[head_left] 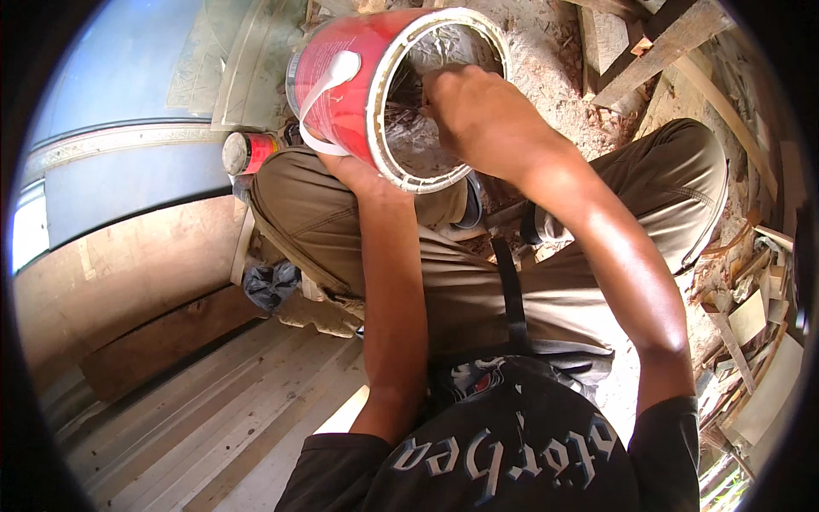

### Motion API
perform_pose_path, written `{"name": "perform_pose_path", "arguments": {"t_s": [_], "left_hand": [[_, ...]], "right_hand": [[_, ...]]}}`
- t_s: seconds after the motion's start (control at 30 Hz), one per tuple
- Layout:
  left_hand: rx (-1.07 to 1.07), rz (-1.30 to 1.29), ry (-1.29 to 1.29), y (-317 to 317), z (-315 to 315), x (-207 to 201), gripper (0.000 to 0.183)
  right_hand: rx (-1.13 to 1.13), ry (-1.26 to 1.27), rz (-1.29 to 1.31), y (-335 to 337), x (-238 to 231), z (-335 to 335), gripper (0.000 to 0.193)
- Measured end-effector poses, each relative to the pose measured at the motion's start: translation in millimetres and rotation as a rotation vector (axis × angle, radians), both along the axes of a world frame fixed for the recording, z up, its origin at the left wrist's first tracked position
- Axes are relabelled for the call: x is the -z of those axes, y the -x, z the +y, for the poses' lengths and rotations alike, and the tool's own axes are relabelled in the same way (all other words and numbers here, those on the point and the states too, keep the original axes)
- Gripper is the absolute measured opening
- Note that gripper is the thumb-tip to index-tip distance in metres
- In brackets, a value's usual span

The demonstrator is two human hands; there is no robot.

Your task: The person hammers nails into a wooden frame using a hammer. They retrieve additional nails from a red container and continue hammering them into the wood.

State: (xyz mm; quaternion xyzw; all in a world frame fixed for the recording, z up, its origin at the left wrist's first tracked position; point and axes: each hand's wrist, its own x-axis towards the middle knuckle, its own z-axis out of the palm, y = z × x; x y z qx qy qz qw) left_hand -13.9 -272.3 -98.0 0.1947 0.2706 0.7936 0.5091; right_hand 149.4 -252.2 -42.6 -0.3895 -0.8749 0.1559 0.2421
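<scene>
Inside the mouth of the red paint can (358, 81), right fingers (439, 90) curled together and buried among what looks like a tuft of pale fibres or bristles, apparently pinching or scraping at them; exact grip hidden by the knuckles. Right hand (473, 115) bent at the wrist so as to reach past the crusted rim and down toward the silvery inner wall. Under the can, left fingers mostly out of sight, seemingly spread and cupped against the underside; left hand (354, 171) serving as a cradle, palm up. Can tipped on its side, mouth turned toward the right hand and the face, likely so that the inside shows and the other hand gets in easily. White handle (328, 85) hanging slack across the red wall. Held up above the bent knees in khaki trousers (478, 282), clear of the ground. Just beside the left knee, a smaller red tin (249, 152) standing with its pale lid on. Further left, a blue panel (119, 183) and bare wooden boards (213, 410); to the right, sawdust and scraps of timber (742, 282) strewn about.
</scene>
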Motion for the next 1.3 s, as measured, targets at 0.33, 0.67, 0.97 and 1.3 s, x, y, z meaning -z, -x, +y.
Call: {"name": "perform_pose_path", "arguments": {"t_s": [0.33, 0.67, 0.97, 1.3], "left_hand": [[0.065, -0.264, 0.002, -8.6, 5.9, -13.7, 0.054], [0.183, -0.284, -0.061, -9.7, 2.1, -15.6, 0.066], [0.207, -0.341, -0.007, 8.1, -0.5, 8.1, 0.066], [0.198, -0.449, 0.097, 9.5, -3.0, 10.1, 0.070]], "right_hand": [[-0.084, 0.935, 0.613, -39.5, -14.5, 6.8, 0.025], [-0.165, 1.427, 1.017, -49.7, -18.3, -7.3, 0.025], [-0.296, 1.692, 1.186, -46.4, -13.7, -11.7, 0.028], [-0.302, 1.708, 1.184, -42.4, -11.0, -16.0, 0.023]]}}
